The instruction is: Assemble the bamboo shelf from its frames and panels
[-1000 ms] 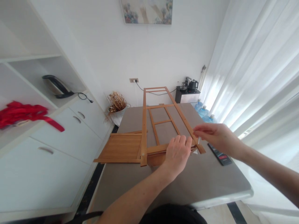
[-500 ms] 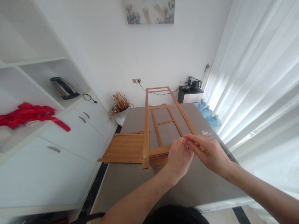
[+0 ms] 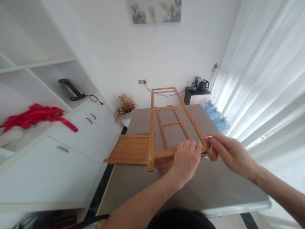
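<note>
A wooden frame [image 3: 151, 133] with long side rails and crossbars lies on the table, its near end raised on other wooden parts. My left hand [image 3: 187, 160] is closed over the near crossbar, knuckles up, close to the right rail. Above the right rail's near end, my right hand [image 3: 222, 149] pinches a small silver hex key [image 3: 209, 137], with most of it hidden by the fingers. A screw head shows in the rail just below those fingers. A slatted wooden panel [image 3: 130, 149] lies left of the frame, partly under it.
The grey table [image 3: 133, 187] carries all the wooden parts. Beyond its far edge are a dried plant [image 3: 126, 103] and a small cabinet with a kettle [image 3: 203, 85]. Water bottles [image 3: 221, 123] stand at the right by the curtain. White shelving [image 3: 57, 178] is at the left.
My hands have parted. The left now grips the near crossbar; the right has moved right to the rail's near end with the small metal key. The view has shifted slightly.
</note>
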`<state>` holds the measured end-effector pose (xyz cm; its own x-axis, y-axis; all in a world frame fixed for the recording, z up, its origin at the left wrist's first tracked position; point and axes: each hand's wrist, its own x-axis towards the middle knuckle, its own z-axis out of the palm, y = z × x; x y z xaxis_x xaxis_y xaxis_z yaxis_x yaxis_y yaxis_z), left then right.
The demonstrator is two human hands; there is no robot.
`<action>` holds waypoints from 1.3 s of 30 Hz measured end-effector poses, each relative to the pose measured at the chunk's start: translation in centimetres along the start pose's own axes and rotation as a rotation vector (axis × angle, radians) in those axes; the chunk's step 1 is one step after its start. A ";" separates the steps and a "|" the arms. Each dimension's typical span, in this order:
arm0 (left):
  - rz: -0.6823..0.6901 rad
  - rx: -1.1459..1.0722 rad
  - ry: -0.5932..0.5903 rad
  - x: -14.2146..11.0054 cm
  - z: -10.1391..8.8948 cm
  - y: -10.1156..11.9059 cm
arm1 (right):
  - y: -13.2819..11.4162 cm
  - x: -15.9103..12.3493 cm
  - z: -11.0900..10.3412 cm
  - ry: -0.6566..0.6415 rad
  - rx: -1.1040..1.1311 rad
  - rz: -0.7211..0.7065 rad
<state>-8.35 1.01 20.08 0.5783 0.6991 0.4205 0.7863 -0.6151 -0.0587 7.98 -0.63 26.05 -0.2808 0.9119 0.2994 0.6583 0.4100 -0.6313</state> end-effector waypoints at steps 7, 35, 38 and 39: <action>0.001 0.010 -0.005 0.4 -0.2 0.0 | 3.8 0.0 -3.8 -0.264 -0.652 -0.182; 0.016 0.022 -0.009 0.3 -0.2 0.1 | 2.6 1.8 -4.1 -0.557 -0.692 -0.378; 0.015 0.018 -0.011 0.2 -0.3 0.1 | 2.7 1.8 -4.0 -0.543 -0.668 -0.380; 0.015 0.016 -0.012 0.2 -0.4 0.1 | 2.6 1.8 -3.9 -0.538 -0.648 -0.364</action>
<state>-8.21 0.94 20.48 0.5929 0.6939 0.4087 0.7806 -0.6199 -0.0799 11.93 2.04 27.77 -0.7279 0.6816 -0.0745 0.6829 0.7304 0.0098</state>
